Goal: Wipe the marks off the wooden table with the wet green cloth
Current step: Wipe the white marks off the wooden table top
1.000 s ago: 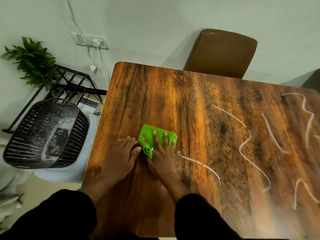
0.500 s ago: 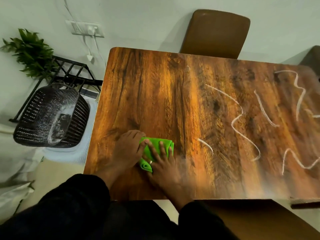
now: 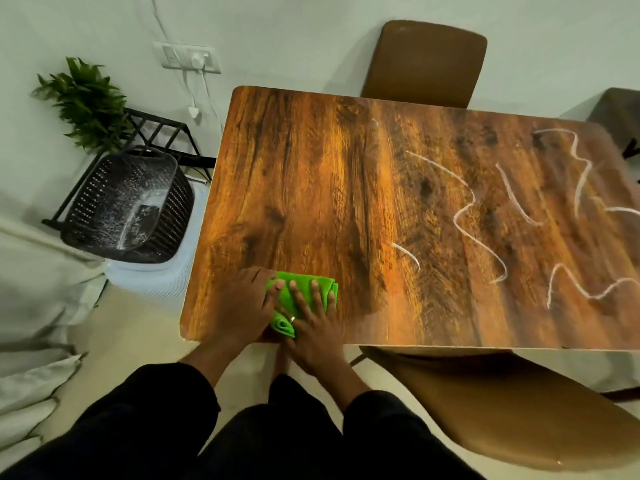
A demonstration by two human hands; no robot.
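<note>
The folded green cloth [image 3: 322, 287] lies on the wooden table [image 3: 311, 174] near its front left corner. My right hand [image 3: 313, 327] presses flat on the cloth with fingers spread; a ring shows on one finger. My left hand [image 3: 242, 304] rests beside it, its fingertips on the cloth's left edge. Several white chalk marks [image 3: 481, 223] squiggle over the right half of the table; a short one [image 3: 407, 254] lies nearest the cloth. The left half of the table shows no marks.
A brown chair [image 3: 426, 60] stands behind the table, and another brown chair seat [image 3: 512, 407] sits at the front right. A black perforated basket [image 3: 124, 206], a black metal rack and a green plant [image 3: 86, 102] stand at the left by the wall.
Both hands and the cloth have slid toward the table's front edge. The long chalk line that ran from the cloth is now only a short stroke. The camera has pulled back.
</note>
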